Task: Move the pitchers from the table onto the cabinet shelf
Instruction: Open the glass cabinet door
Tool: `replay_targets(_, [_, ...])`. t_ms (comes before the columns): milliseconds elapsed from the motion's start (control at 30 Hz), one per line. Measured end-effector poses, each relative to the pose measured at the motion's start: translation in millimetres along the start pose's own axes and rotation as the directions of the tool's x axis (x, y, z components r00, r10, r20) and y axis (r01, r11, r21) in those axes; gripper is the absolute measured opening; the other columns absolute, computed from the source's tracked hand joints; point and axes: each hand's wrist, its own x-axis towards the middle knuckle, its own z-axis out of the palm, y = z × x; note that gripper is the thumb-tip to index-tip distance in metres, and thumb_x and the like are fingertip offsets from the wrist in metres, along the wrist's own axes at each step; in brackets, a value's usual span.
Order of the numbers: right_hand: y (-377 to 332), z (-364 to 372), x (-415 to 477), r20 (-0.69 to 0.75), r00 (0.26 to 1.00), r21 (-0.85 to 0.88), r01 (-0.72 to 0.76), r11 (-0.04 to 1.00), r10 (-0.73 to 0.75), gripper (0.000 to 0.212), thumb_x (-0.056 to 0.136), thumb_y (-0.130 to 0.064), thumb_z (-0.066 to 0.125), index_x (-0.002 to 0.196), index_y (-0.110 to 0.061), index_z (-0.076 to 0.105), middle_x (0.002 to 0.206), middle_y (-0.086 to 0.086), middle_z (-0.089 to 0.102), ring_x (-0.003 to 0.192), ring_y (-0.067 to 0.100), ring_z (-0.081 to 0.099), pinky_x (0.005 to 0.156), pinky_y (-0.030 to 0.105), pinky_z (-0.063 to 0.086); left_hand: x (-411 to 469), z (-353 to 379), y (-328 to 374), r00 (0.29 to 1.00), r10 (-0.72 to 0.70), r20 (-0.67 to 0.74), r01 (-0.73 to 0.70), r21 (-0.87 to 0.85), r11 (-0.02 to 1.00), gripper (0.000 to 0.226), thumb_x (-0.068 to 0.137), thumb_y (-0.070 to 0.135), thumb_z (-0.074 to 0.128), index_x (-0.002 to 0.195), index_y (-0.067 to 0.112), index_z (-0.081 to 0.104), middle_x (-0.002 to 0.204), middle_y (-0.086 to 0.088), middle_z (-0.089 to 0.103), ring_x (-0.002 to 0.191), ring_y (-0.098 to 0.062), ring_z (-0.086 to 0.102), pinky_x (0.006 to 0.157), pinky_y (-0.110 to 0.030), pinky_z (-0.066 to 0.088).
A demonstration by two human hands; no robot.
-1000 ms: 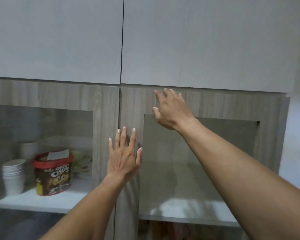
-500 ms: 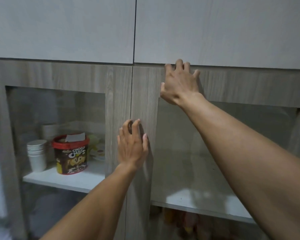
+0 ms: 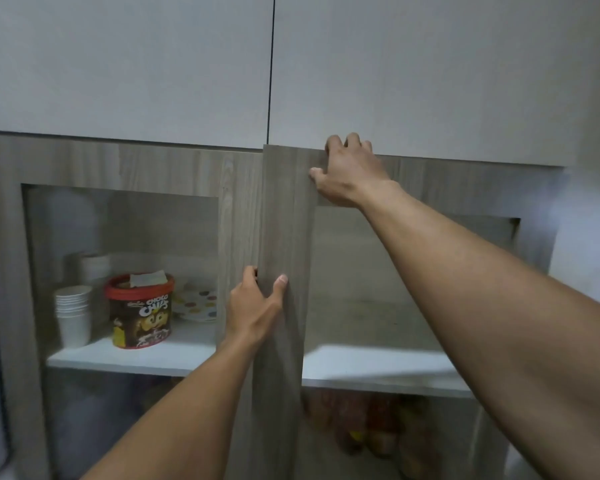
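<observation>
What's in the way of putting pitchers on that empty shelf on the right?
The right cabinet door covers the shelf. It is only slightly ajar: the left hand grips its inner edge and the right hand grips its top. No pitchers are in view.

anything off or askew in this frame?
Only the right cabinet door: its inner edge stands proud of the left door, because the left hand and right hand grip it part-open. The tub and cup stack stand upright; nothing looks spilled or damaged.
</observation>
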Motion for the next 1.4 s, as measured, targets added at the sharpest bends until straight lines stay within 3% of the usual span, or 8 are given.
replay_targets(167, [-12.8,-48.4,-44.9,0.129,0.991,0.032,-0.047,0.998,0.042,0.066,0.097,-0.055,0.041,0.152,-0.022,0.03,0.15,0.018,0.037,0.139,0.039,0.034,0.113,0.049,0.033,-45.5,-32.8,19.5,0.996,0.088,-0.001,-0.088,0.02,0.996,0.049,0.086,0.055,0.06,0.109,0.012,0.055,0.1,-0.011,0.069,0.094,-0.034,0.064,0.069,-0.03,0.04])
replay_targets(333, [-20.9,-89.7,-104.1,0.147,0.983,0.025,-0.111,0.993,0.107,0.077,0.094,-0.062,0.041,0.157,-0.027,0.016,0.157,0.015,0.032,0.145,0.036,0.029,0.116,0.052,0.029,-106.6,-72.7,50.6,0.976,0.197,0.093,-0.196,-0.018,0.98,0.034,0.088,0.045,0.063,0.101,0.015,0.053,0.092,-0.007,0.068,0.084,-0.029,0.065,0.065,-0.032,0.047])
replay_targets(667, [-20.3,-193.3,-199.1,0.117,0.981,0.026,-0.161,0.987,0.157,0.074,0.093,-0.07,0.033,0.15,-0.025,0.031,0.147,0.014,0.044,0.136,0.036,0.04,0.104,0.048,0.037,-211.1,-106.8,119.5,0.905,0.393,0.163,-0.385,-0.079,0.92,0.027,0.086,0.033,0.065,0.094,0.011,0.052,0.081,-0.015,0.068,0.076,-0.039,0.064,0.06,-0.036,0.041])
replay_targets(833, [5.0,-243.3,-250.8,0.111,0.978,0.024,-0.179,0.983,0.176,0.077,0.091,-0.072,0.039,0.149,-0.021,0.033,0.146,0.014,0.048,0.13,0.032,0.048,0.092,0.039,0.037,-262.5,-108.0,158.5,0.847,0.489,0.209,-0.471,-0.13,0.872,0.029,0.088,0.033,0.064,0.102,0.01,0.052,0.072,-0.005,0.058,0.067,-0.033,0.059,0.058,-0.031,0.037])
replay_targets(1033, [40.8,-296.1,-302.0,0.065,0.969,-0.082,-0.234,0.969,0.24,0.08,0.09,-0.063,0.05,0.153,-0.02,0.027,0.152,0.012,0.045,0.134,0.032,0.047,0.103,0.041,0.04,-323.3,-94.6,215.3,0.727,0.623,0.287,-0.584,-0.219,0.782,0.026,0.088,0.038,0.06,0.09,0.022,0.04,0.069,0.001,0.053,0.059,-0.023,0.052,0.053,-0.027,0.033])
replay_targets(1200, [78.7,-337.6,-353.6,0.008,0.972,-0.203,-0.228,0.952,0.234,0.076,0.095,-0.047,0.055,0.156,-0.024,0.017,0.147,0.017,0.045,0.131,0.035,0.048,0.105,0.041,0.038,-371.4,-69.0,267.1,0.663,0.66,0.354,-0.601,-0.274,0.751,0.038,0.085,0.049,0.06,0.104,0.023,0.04,0.094,0.002,0.057,0.076,-0.016,0.055,0.057,-0.018,0.033])
replay_targets(1300, [107.1,-359.7,-374.9,-0.003,0.971,-0.313,-0.23,0.921,0.241,0.065,0.096,-0.044,0.054,0.152,-0.026,0.028,0.151,0.012,0.037,0.134,0.033,0.044,0.107,0.044,0.039,-395.0,-45.3,297.5,0.645,0.654,0.395,-0.582,-0.301,0.756,0.071,0.082,0.055,0.059,0.137,0.019,0.031,0.13,-0.008,0.052,0.106,-0.025,0.057,0.081,-0.033,0.047])
replay_targets(1400, [133.3,-374.5,-391.5,-0.01,0.972,-0.451,-0.212,0.867,0.233,0.061,0.097,-0.041,0.054,0.151,-0.021,0.034,0.159,0.01,0.026,0.141,0.034,0.035,0.112,0.05,0.037,-413.3,-19.6,320.4,0.613,0.654,0.444,-0.558,-0.343,0.756,0.095,0.082,0.055,0.059,0.153,0.022,0.005,0.158,-0.01,0.025,0.141,-0.029,0.035,0.108,-0.045,0.04])
